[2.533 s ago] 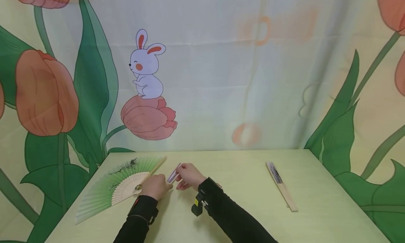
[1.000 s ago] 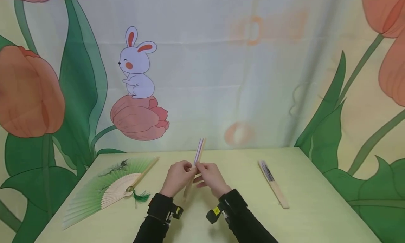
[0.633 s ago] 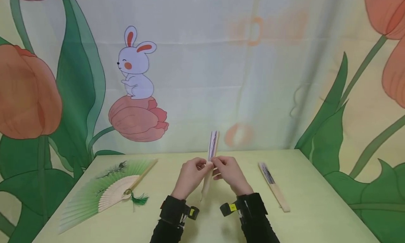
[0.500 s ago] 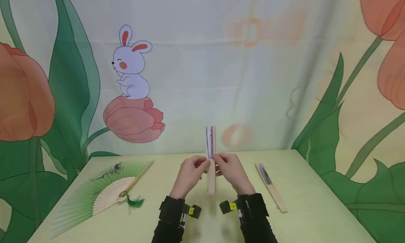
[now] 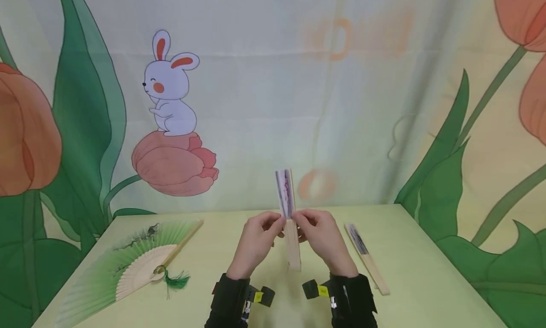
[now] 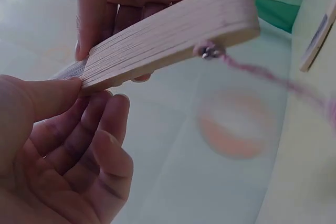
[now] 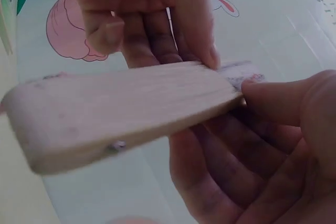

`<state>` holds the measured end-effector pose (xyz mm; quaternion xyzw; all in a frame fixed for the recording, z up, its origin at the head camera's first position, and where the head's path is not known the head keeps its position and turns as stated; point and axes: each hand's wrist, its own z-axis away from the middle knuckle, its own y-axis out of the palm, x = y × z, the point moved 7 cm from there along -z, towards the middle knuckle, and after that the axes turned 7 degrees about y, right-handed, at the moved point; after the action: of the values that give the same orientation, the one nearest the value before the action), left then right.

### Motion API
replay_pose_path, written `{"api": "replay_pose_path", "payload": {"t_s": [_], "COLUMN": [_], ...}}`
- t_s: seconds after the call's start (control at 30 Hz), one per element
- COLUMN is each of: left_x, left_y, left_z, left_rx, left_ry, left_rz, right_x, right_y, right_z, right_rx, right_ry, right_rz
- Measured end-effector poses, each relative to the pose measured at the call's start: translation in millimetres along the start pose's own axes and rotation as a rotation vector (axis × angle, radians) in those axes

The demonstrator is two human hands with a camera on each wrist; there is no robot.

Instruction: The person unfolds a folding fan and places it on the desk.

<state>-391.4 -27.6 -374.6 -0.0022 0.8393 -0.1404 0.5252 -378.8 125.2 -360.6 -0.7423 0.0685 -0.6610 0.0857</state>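
Observation:
A folded purple-white folding fan (image 5: 292,245) stands nearly upright above the table in the head view, between both hands. My left hand (image 5: 255,240) pinches its left edge where the paper meets the wooden ribs. On the opposite edge my right hand (image 5: 322,235) pinches it at the same height. Seen from the left wrist, the ribs (image 6: 173,35) are packed together, and a pink cord (image 6: 273,80) hangs from the metal rivet (image 6: 211,52). The right wrist view shows the fan's wooden end (image 7: 105,108) blurred, with the thumb on the paper's edge.
A green fan (image 5: 145,266) lies spread on the left of the table (image 5: 409,252), its green tassel (image 5: 176,281) beside the pivot. Another folded fan (image 5: 368,259) with a dark print lies on the right. A printed curtain (image 5: 264,105) hangs behind the table.
The purple-white fan has come up from beside the green fan to the middle and turned upright. Both hands have moved right with it. The green fan's tassel has come into view.

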Motion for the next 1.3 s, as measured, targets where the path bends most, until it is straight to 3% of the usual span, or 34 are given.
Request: {"api": "replay_pose_path", "payload": {"t_s": [0.3,0.53,1.3], "left_x": [-7.0,-9.6,-15.2], "left_y": [-14.5,-14.2,-22.0], "left_z": [5.9,3.5,3.9], "left_rx": [-0.031,-0.046,-0.155], "left_ry": [-0.001,0.018,0.076], "left_rz": [-0.005,0.009,-0.082], "right_x": [7.9,10.2,16.4], "right_y": [11.2,9.4,18.9], "right_z": [3.0,3.5,3.5], "right_rx": [-0.028,-0.120,-0.186], "right_ry": [-0.027,-0.046,-0.059], "right_rz": [-0.025,-0.012,-0.007]}}
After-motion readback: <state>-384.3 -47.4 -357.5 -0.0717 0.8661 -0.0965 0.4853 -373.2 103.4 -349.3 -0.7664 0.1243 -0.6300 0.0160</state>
